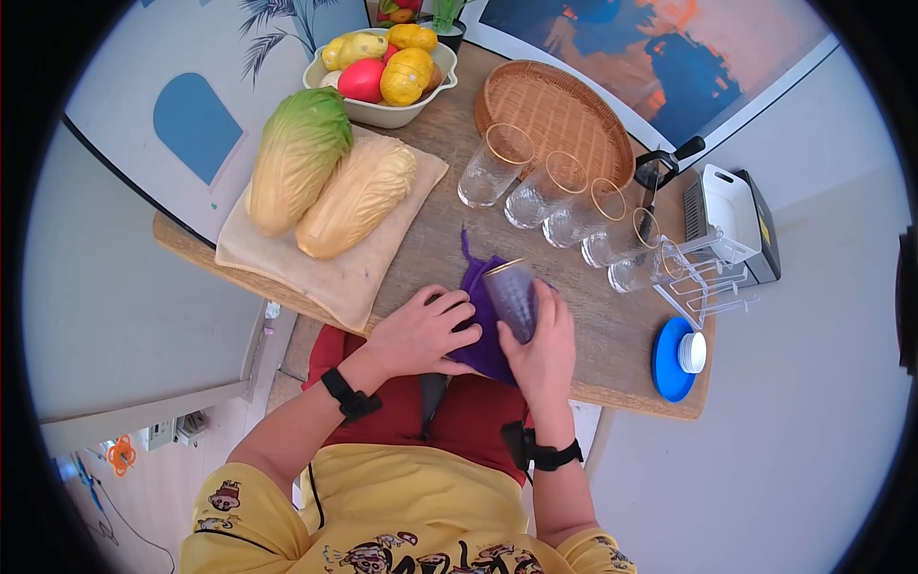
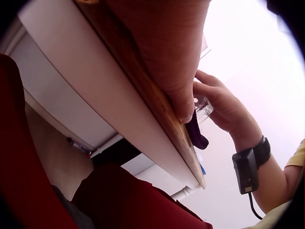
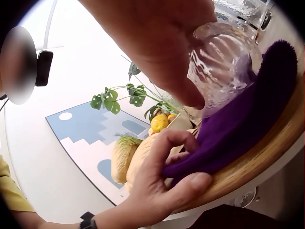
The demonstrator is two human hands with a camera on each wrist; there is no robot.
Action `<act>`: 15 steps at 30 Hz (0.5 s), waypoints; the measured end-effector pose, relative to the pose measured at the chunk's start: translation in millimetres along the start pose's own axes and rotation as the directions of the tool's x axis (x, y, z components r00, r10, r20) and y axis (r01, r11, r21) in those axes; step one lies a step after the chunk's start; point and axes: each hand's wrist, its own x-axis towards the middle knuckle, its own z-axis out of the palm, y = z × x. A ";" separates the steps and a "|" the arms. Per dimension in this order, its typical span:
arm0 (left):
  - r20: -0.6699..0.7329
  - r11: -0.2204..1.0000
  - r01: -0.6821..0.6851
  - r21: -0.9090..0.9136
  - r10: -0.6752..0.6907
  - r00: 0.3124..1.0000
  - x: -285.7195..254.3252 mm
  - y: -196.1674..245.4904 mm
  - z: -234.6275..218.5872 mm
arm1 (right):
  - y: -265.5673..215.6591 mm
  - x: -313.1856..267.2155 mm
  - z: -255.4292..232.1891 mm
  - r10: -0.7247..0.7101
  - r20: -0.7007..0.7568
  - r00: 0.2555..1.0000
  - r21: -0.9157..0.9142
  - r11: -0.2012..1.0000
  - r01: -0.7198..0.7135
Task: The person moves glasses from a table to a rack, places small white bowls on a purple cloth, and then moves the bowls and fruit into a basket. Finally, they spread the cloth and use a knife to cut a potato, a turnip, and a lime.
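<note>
My right hand (image 1: 545, 342) grips a clear drinking glass (image 1: 513, 295) with a gold rim, tilted over a purple cloth (image 1: 483, 325). The right wrist view shows the ribbed, thick glass bottom (image 3: 224, 67) close against the cloth, with my thumb along its side. My left hand (image 1: 421, 330) pinches the cloth's left edge, fingers curled on top and thumb at the underside. The cloth lies at the table's front edge, and a thin purple strip sticks out from its far corner. In the left wrist view a fold of the cloth (image 2: 196, 133) hangs by the edge.
Several gold-rimmed glasses (image 1: 564, 196) stand in a row beyond my right hand, beside a white rack (image 1: 703, 292). A wicker tray (image 1: 555, 105) is behind them. Two cabbages (image 1: 301, 163) lie on a beige cushion (image 1: 316, 277) at left. A blue plate (image 1: 669, 368) sits at right.
</note>
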 end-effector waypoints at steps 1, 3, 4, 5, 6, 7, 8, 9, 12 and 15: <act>-0.003 1.000 0.005 -0.002 -0.005 1.000 -0.1 0.3 0.2 | -4.3 -2.9 -1.0 0.000 0.000 1.000 0.001 1.000 0.000; -0.026 1.000 0.004 0.000 -0.004 1.000 0.8 0.9 -0.7 | -11.8 -7.3 -3.4 0.054 0.142 0.988 0.179 0.981 -0.079; -0.050 1.000 0.003 0.001 -0.003 0.999 0.8 1.4 -0.7 | -7.0 -7.8 -1.5 0.021 0.102 0.995 0.219 0.975 -0.042; -0.048 1.000 0.005 0.000 -0.005 0.999 0.5 1.1 -0.2 | -1.8 -7.4 -0.4 0.021 0.104 0.994 0.220 0.974 -0.044; -0.028 1.000 0.001 -0.007 -0.001 1.000 0.4 0.3 0.1 | 3.7 -5.7 0.1 0.102 0.128 0.987 0.274 0.952 -0.134; -0.009 1.000 -0.003 -0.014 0.003 1.000 0.0 -0.3 -0.1 | 8.0 -3.4 -0.5 0.181 0.156 0.971 0.323 0.920 -0.223; -0.009 1.000 -0.003 -0.013 0.002 1.000 -0.3 -0.4 -0.6 | 11.1 -0.7 -2.2 0.184 0.131 0.974 0.275 0.937 -0.214; -0.005 1.000 0.000 -0.006 0.000 1.000 -0.3 -0.2 -1.2 | 12.7 0.7 -4.0 0.183 0.130 0.974 0.275 0.938 -0.213; 0.000 1.000 0.002 0.005 -0.002 1.000 0.6 0.2 -1.5 | 14.0 3.0 -10.1 0.130 0.088 0.988 0.071 0.988 -0.137; 0.002 1.000 0.004 0.010 -0.004 1.000 0.5 0.7 -2.1 | 11.3 2.5 -13.8 0.031 0.008 0.999 -0.097 0.995 -0.030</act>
